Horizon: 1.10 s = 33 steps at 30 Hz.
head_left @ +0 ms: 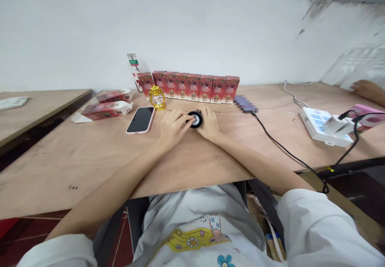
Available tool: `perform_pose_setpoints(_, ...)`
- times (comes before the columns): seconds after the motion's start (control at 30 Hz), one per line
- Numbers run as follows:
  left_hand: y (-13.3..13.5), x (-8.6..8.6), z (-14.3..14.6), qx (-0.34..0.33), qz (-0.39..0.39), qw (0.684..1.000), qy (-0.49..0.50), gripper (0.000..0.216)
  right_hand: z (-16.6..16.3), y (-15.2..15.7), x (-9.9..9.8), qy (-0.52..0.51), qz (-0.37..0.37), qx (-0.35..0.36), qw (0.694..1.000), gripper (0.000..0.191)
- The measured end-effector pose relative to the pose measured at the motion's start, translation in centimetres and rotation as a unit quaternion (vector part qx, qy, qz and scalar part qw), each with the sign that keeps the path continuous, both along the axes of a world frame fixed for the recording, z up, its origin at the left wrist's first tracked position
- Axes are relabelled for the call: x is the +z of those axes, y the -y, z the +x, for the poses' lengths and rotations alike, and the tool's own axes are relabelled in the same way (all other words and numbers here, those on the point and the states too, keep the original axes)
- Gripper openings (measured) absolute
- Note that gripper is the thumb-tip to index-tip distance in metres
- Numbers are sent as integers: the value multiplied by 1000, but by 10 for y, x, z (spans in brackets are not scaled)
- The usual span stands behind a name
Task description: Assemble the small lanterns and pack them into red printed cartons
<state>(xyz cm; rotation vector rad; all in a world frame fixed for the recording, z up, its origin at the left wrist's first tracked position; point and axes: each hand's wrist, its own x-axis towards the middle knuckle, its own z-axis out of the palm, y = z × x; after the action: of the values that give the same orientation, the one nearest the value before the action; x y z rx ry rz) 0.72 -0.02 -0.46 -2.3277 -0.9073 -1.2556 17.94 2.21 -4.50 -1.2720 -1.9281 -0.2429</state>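
Note:
My right hand is wrapped round the side of a black round piece with a pale centre, just above the table. From the other side, my left hand reaches in with thumb and forefinger pinched at the pale centre. Whatever those fingertips hold is too small to make out. A small gold lantern stands upright behind my left hand. Several thin bent wires lie beside my right hand.
Several red boxes stand in a row along the wall. Two opened red boxes lie at the left, near a phone. A cable runs from a purple device toward a white power strip. Another person's hand is far right.

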Motion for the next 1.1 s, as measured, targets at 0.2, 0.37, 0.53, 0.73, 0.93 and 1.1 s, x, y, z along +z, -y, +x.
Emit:
perform_pose_setpoints(0.2,-2,-2,0,-10,1,1000,-8,18,0,-1,-1,2,5,5,1000,33)
perform_pose_setpoints(0.37,0,-1,2,-6,-24,999,20,20,1,0,0,-15,10,7,1000,32)
perform_pose_setpoints(0.53,8,10,1,-39,-35,999,13,24,1,-1,-1,-23,4,0,1000,35)
perform_pose_setpoints(0.73,21,18,-13,-253,-295,913,-122,25,1,-3,-3,-25,0,-5,1000,35)
perform_pose_setpoints(0.93,23,6,-13,-256,-375,852,-261,20,1,-5,-3,-25,-10,-4,1000,36)
perform_pose_setpoints(1.1,24,4,-10,-264,-385,844,-264,15,1,-3,-2,-25,-11,2,1000,37)
